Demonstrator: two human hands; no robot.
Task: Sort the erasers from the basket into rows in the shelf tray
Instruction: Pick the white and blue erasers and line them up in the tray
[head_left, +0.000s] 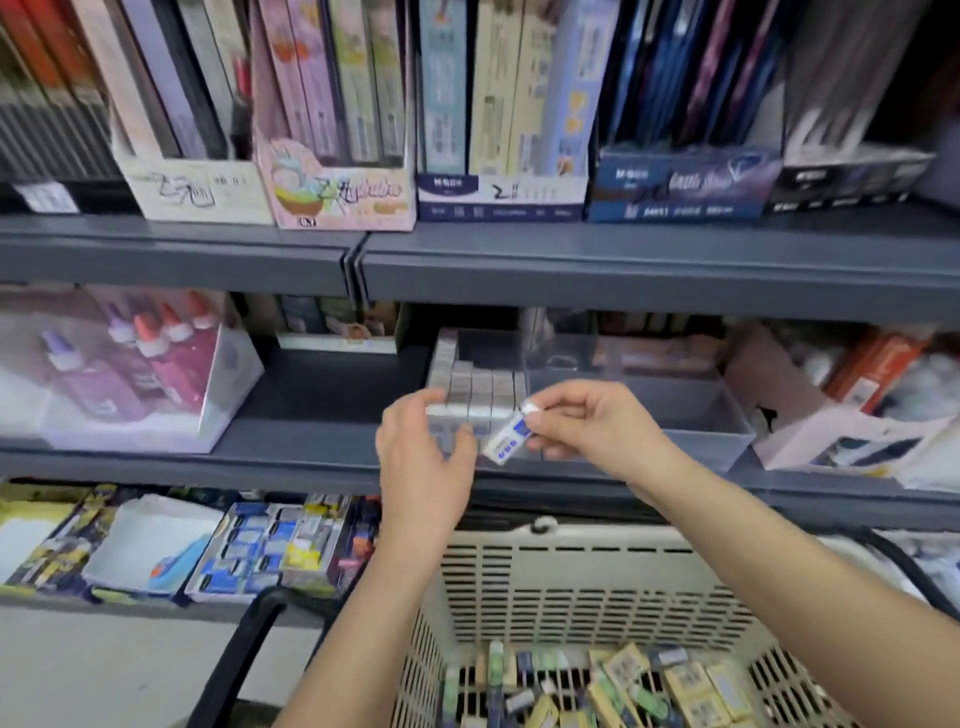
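Right hand (592, 431) pinching a blue-and-white eraser (506, 439), left hand (426, 457) curled beside it against the packed rows (478, 384), grip unclear, and it looks early: shelf tray (701, 415) mostly bare beyond the right hand, basket (571, 571) below loaded.

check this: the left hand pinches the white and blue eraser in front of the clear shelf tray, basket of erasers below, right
Not quite. In the head view the right hand, not the left, pinches the white and blue eraser in front of the clear shelf tray, with the basket of erasers below. The left hand is by the tray's front rows.
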